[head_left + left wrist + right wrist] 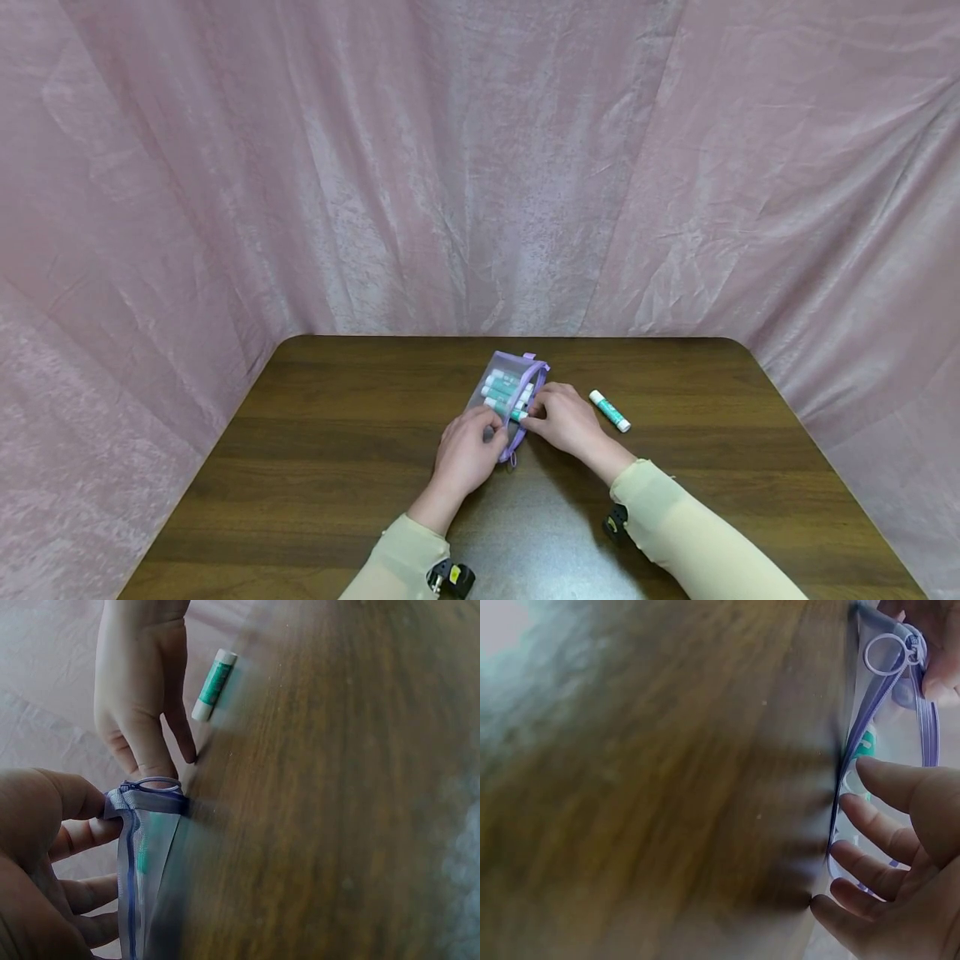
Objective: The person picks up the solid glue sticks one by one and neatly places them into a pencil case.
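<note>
A purple-trimmed mesh zipper pouch (487, 385) lies on the table with several green-and-white glue sticks (504, 385) inside. My left hand (467, 454) pinches the pouch's near edge between thumb and forefinger, close to the ring-shaped zipper pull (885, 654). At the unzipped mouth, my right hand (564, 418) has its fingers spread and loosely bent. In the right wrist view, its thumb and forefinger are beside the end of a glue stick (865, 742) in the opening; a firm grip is not visible. Another glue stick (610, 411) lies right of that hand.
The dark wood-grain table (337, 417) has rounded far corners. Pink velvety curtains (465, 167) hang behind it and along both sides. A small black device (452, 577) is strapped at each wrist over pale sleeves.
</note>
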The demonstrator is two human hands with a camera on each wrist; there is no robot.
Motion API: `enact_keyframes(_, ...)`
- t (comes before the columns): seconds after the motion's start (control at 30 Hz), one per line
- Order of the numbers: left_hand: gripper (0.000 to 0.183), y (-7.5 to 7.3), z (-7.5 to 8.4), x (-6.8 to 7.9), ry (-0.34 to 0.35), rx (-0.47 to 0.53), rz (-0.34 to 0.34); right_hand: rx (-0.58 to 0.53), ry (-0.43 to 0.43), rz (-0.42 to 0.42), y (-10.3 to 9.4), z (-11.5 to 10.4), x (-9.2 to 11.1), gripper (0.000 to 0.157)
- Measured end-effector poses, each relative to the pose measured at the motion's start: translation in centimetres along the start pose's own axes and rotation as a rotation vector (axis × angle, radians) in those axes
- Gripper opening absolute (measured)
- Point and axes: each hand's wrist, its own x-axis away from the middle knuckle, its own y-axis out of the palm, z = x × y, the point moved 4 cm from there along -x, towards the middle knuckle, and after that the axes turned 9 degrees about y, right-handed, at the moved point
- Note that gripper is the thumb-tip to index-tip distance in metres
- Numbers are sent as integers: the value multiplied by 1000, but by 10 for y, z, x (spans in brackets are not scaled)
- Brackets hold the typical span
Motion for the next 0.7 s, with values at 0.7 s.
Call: enact_keyframes(0.7,16,0,0,0,-26,28,-13,58,-88,86,-4,-6,7,23)
